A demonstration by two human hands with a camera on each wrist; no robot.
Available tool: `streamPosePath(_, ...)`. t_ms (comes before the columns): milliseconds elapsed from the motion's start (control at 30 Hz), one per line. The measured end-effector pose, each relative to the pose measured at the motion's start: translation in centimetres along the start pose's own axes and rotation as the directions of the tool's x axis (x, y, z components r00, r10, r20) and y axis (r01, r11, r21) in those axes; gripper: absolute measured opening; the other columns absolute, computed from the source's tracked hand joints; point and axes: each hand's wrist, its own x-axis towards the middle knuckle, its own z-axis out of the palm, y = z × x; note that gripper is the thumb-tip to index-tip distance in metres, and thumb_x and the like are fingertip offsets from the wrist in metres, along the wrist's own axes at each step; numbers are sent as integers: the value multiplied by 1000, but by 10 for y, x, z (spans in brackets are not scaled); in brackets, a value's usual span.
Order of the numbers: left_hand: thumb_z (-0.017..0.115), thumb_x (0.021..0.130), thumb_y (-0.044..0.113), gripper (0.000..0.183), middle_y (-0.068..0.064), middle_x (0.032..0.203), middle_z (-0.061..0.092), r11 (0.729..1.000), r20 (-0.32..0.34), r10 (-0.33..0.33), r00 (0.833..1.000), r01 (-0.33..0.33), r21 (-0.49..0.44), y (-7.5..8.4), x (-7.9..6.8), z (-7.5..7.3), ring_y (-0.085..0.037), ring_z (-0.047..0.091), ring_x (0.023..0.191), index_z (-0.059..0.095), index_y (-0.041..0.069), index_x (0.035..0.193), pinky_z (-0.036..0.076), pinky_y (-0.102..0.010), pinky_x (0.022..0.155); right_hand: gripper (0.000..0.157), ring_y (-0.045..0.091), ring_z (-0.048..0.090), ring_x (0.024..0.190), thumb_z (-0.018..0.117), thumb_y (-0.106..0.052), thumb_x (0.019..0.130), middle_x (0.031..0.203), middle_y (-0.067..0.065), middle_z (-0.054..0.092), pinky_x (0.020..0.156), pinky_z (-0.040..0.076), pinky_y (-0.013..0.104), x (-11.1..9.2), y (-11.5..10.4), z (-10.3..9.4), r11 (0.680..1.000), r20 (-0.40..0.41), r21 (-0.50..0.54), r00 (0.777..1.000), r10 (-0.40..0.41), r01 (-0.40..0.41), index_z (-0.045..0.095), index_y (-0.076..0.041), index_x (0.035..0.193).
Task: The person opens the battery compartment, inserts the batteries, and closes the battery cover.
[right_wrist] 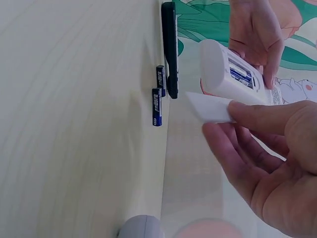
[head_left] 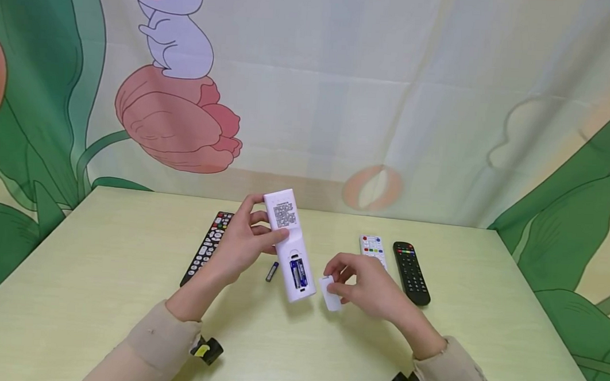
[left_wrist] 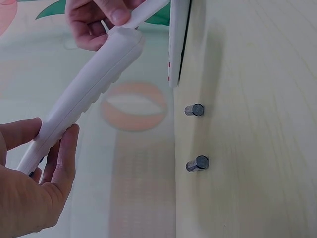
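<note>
My left hand (head_left: pixel 245 239) grips a white remote control (head_left: pixel 304 248) near its top, thumb across the back. The back faces up toward the head camera, and two blue batteries (head_left: pixel 298 272) lie in its uncovered compartment. Between thumb and fingers my right hand (head_left: pixel 367 283) pinches a small white battery cover (head_left: pixel 330 293), just right of the remote's lower end. On the table behind the remote is a loose battery (head_left: pixel 272 271). The left wrist view shows a pair of loose batteries, one battery (left_wrist: pixel 194 109) apart from the other battery (left_wrist: pixel 197 163).
A black remote with white buttons (head_left: pixel 203 252) lies left, partly hidden by my left hand. Behind my right hand is another white remote (head_left: pixel 373 247), with a black remote (head_left: pixel 411 274) to its right. A printed curtain (head_left: pixel 310 98) hangs along the table's (head_left: pixel 100 249) back edge.
</note>
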Motion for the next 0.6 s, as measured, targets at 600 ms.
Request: streamPosePath(600, 74, 91, -2, 67, -20, 116, 63, 1000, -3, 1, 1000, 0, 20, 1, -1, 1, -29, 70, 93, 38, 11, 147, 63, -42, 74, 21, 24, 66, 86, 77, 5, 88, 91, 4, 69, 66, 62, 35, 4, -10, 2, 981, -167, 146, 980, -104, 129, 70, -9, 102)
